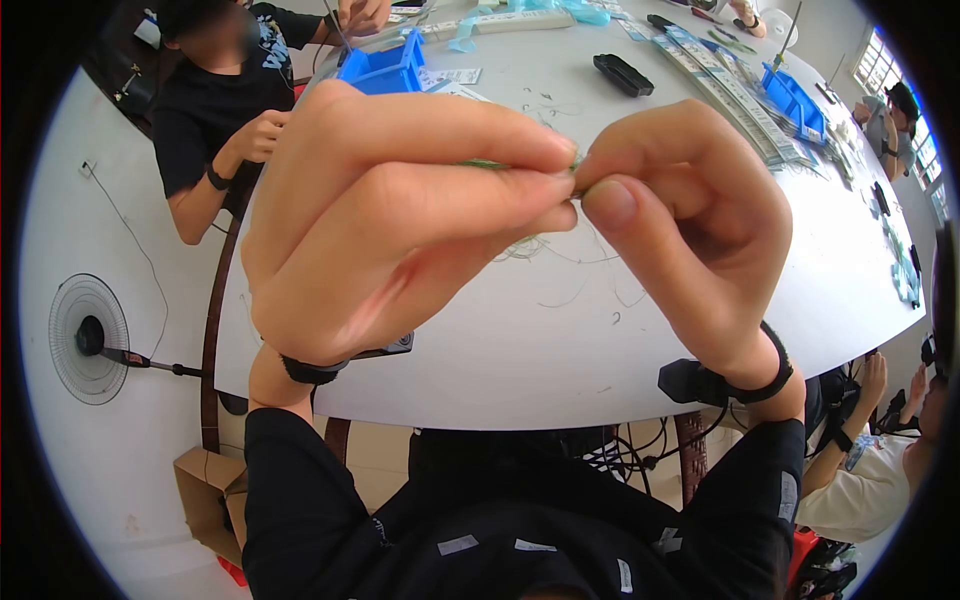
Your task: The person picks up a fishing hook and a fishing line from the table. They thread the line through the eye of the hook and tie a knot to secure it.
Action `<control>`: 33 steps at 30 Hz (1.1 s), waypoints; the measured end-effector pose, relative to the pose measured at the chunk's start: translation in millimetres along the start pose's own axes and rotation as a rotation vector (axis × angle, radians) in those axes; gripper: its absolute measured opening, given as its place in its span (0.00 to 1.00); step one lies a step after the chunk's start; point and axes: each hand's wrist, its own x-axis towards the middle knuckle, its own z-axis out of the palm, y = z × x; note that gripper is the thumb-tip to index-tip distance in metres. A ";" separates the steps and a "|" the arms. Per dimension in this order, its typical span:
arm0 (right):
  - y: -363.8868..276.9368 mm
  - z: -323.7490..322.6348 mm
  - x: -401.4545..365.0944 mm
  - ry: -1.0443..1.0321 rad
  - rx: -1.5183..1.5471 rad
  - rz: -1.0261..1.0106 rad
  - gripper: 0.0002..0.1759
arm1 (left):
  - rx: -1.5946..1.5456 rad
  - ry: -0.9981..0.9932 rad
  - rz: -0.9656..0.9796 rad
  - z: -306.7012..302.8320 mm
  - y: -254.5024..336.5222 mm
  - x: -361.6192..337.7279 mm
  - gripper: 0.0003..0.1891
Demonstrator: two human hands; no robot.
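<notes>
My left hand [385, 215] is raised in front of me, its fingers closed in a pinch around a thin green line [487, 163]. Fingertip to fingertip with it, my right hand [695, 220] pinches with thumb and index finger at the same spot. Whatever sits exactly between the tips is mostly covered by the fingers. Loose loops of fine greenish line [525, 248] show below the left fingers, over the white table [480, 370]. Small curled bits and a hook-like piece [616, 318] lie on the tabletop beneath my right hand.
Beyond my hands are a blue bin [385, 68], a black tray [623, 75] and long flat packages [715, 85]. Another blue bin [793, 103] stands at the right. A person [235, 100] sits at the left; others are on the right. A fan [90, 337] is at far left.
</notes>
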 end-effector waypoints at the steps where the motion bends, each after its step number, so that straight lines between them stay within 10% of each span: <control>1: -0.3 -0.5 0.0 0.003 -0.009 -0.004 0.05 | 0.009 0.002 -0.001 0.0 -0.1 0.0 0.12; 33: 16.6 16.0 5.1 -0.035 0.318 -0.113 0.04 | -0.086 0.038 0.006 -7.7 3.2 4.2 0.08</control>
